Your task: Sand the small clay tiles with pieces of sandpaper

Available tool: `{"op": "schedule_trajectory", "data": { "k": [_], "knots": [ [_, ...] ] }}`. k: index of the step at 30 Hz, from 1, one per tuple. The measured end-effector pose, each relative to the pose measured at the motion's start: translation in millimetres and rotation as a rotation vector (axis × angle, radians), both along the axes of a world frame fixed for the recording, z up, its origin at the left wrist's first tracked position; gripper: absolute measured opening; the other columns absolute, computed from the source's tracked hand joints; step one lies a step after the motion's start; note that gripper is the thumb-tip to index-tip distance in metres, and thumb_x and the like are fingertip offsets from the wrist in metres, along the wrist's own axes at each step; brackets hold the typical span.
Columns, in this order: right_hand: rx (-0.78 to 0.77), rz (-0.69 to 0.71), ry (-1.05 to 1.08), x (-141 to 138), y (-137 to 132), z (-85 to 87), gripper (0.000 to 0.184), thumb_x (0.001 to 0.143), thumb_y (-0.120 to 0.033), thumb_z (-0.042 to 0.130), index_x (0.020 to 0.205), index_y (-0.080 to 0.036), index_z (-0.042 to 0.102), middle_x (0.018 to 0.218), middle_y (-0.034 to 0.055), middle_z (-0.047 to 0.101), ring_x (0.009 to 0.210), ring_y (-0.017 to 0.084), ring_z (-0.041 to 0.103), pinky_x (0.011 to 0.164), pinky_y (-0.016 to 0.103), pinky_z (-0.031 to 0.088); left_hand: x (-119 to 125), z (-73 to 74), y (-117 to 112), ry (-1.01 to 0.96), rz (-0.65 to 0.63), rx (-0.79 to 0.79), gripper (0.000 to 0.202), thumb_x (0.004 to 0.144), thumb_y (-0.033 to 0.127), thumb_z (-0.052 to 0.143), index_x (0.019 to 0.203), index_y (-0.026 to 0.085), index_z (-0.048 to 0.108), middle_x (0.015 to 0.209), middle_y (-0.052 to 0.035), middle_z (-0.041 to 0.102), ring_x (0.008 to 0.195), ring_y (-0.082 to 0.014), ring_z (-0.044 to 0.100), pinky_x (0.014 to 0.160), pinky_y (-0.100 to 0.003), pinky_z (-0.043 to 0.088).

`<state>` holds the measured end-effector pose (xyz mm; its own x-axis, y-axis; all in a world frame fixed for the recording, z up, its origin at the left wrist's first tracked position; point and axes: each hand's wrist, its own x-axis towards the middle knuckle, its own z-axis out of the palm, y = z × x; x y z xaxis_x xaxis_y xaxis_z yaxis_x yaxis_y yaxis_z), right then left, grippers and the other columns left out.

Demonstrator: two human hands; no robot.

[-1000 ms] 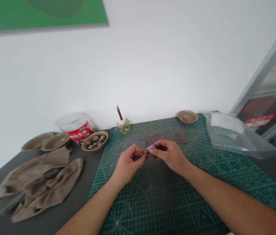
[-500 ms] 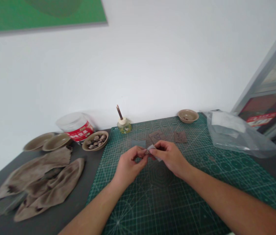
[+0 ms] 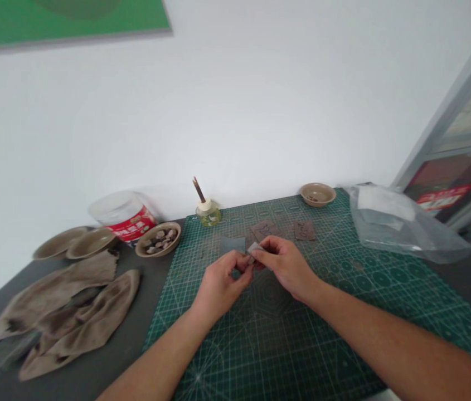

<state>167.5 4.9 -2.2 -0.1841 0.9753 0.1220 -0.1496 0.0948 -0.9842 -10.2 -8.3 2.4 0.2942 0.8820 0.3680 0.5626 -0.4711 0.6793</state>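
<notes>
Left hand: the left hand (image 3: 221, 287) is narrow, its fingers curled in and its fingertips pinching one edge of a small pale sheet (image 3: 255, 247).

Right hand: the right hand (image 3: 285, 267) is also narrow, with thumb and fingers pinching the opposite side of the same sheet, just beside the left fingertips.

Held thing: the sheet sits between both hands, raised above the mat; its exact material is too small to tell.

Below the hands: a green cutting mat (image 3: 268, 356) with a printed grid lies under both hands and forearms.

Just beyond the hands: a grey square sheet (image 3: 233, 244) lies on the mat, touching the left hand's knuckles in view. Two brown marked pieces (image 3: 264, 229) (image 3: 304, 230) lie farther on, past the right hand.

Far beyond the hands: a glass jar (image 3: 208, 214) holds a dark stick, and a small bowl (image 3: 317, 194) sits at the mat's far edge.

Left of the left hand: a bowl of small brown pieces (image 3: 140, 250), a plastic tub (image 3: 123, 214) with a red label, two shallow dishes (image 3: 60, 243) (image 3: 91, 243) and crumpled brown cloths (image 3: 76, 312).

Right of the right hand: a clear plastic bag (image 3: 402, 223) lies on the mat's far corner.
</notes>
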Motion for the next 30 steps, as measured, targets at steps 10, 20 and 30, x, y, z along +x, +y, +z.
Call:
{"op": "schedule_trajectory", "data": {
  "k": [10,20,30],
  "knots": [
    [-0.069,-0.019,0.039,-1.6,-1.3,0.7,0.019,0.078,-0.036,0.072,0.076,-0.018,0.066,0.071,-0.0004,0.064,0.066,0.014,0.056,0.066,0.027,0.042,5.8,-1.0,-3.0,0.027,0.007,0.031,0.013,0.085,0.022,0.060,0.073,0.019,0.058,0.074,-0.0001,0.065,0.069,-0.0136,0.060,0.067,-0.024,0.045],
    [-0.071,-0.021,0.055,-2.9,-3.9,2.0,0.021,0.077,-0.036,0.073,0.073,-0.018,0.063,0.068,-0.0022,0.060,0.065,0.013,0.051,0.064,0.026,0.039,6.5,0.6,-2.5,0.033,0.054,0.035,0.014,0.088,0.026,0.059,0.076,0.019,0.057,0.075,-0.0004,0.065,0.069,-0.0143,0.059,0.067,-0.025,0.045],
    [-0.107,-0.132,0.179,3.1,10.0,1.0,0.024,0.078,-0.038,0.073,0.074,-0.017,0.062,0.070,0.0027,0.065,0.066,0.016,0.058,0.069,0.031,0.046,8.4,4.4,-5.9,-0.095,0.032,0.019,0.012,0.086,0.023,0.062,0.076,0.019,0.056,0.074,0.0005,0.061,0.068,-0.0125,0.058,0.066,-0.025,0.047]
  ]
}}
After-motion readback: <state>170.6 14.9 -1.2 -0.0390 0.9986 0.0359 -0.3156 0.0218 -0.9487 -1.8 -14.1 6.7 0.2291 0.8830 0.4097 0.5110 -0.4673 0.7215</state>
